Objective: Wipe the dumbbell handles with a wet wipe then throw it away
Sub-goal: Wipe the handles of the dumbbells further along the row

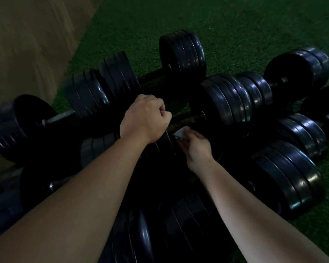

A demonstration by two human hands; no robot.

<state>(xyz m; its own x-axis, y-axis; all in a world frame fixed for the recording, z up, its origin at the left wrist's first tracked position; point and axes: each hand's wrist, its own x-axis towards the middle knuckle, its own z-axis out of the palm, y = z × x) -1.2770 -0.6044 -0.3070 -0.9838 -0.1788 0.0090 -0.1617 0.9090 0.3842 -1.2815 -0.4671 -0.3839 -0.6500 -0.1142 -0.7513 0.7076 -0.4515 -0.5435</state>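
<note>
The left hand [145,118] has a closed grip around the rusty brown metal dumbbell handle [186,121]. Just to the right of that grip, the right hand [195,147] pinches a small white wet wipe [179,132] against the bar's near side. Black rubber-coated weight plates [226,99] crowd in close beyond the wipe, so a fast stroke could jam knuckles into them, and the rough rust might shred the wipe. It's too dim to read any brand or label.

No text, label, brand, number or sign can be read anywhere — the black dumbbell plates [224,99] show only glare in the dim, blurred view — and nothing legible stands on the floor.
</note>
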